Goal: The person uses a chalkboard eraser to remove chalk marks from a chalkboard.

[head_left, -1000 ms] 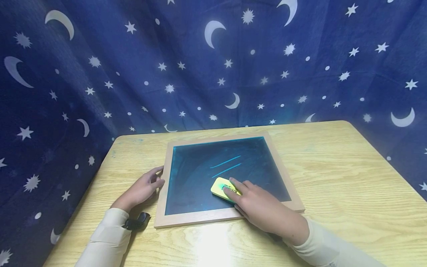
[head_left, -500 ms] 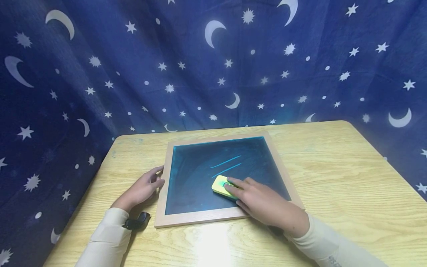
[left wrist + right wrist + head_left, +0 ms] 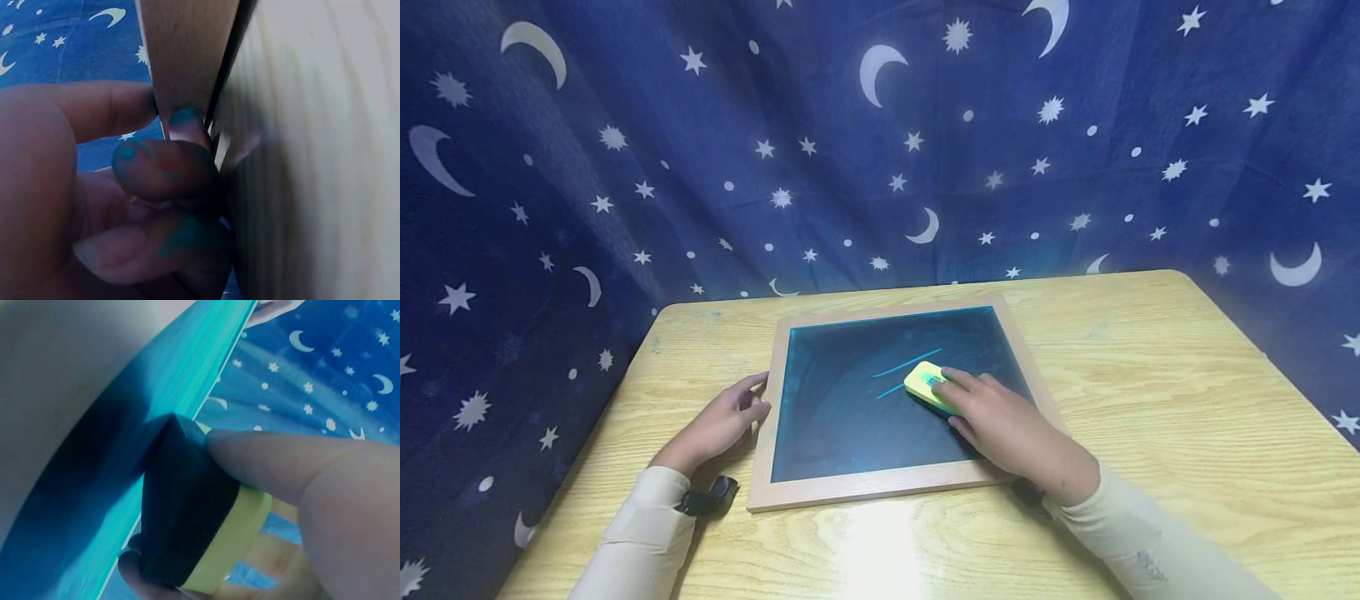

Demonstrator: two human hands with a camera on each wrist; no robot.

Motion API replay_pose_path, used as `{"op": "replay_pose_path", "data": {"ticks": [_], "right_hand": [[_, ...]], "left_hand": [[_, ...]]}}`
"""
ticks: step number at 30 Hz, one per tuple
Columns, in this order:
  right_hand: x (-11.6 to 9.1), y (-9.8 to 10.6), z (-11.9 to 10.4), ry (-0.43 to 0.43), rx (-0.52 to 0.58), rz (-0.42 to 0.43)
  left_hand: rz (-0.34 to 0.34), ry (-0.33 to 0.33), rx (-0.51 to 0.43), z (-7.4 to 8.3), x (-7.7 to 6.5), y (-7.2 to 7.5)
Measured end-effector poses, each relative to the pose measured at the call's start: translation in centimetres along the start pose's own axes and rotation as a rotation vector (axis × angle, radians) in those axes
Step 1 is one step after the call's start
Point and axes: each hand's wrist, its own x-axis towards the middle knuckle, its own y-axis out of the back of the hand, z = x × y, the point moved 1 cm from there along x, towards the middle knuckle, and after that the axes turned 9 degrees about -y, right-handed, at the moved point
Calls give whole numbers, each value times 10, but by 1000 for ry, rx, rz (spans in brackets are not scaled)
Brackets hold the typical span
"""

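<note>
Eraser [image 3: 922, 383], right hand [image 3: 1006, 427] gripping it, overlies a blackboard [image 3: 850, 425] whose frame [image 3: 850, 489] the loosely bent left hand [image 3: 718, 423] touches.

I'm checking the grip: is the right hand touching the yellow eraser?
Touching. The right wrist view shows the right hand gripping the yellow eraser, thumb against one side, fingers at the opposite side.

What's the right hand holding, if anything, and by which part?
The right hand holds the yellow board eraser by the end nearer the wrist, thumb against its side, fingers over its printed top.
</note>
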Motion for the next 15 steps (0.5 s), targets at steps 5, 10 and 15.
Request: {"op": "replay_pose_path", "data": {"ticks": [5,10,15], "right_hand": [[5,2,12,-63,-11,26],[8,6,23,-101,-23,28],[9,10,32,-117,-16,37]], "left_hand": [[-1,-4,1,-2,0,0],[3,4,13,-3,1,0],[-3,3,11,-4,1,0]]}}
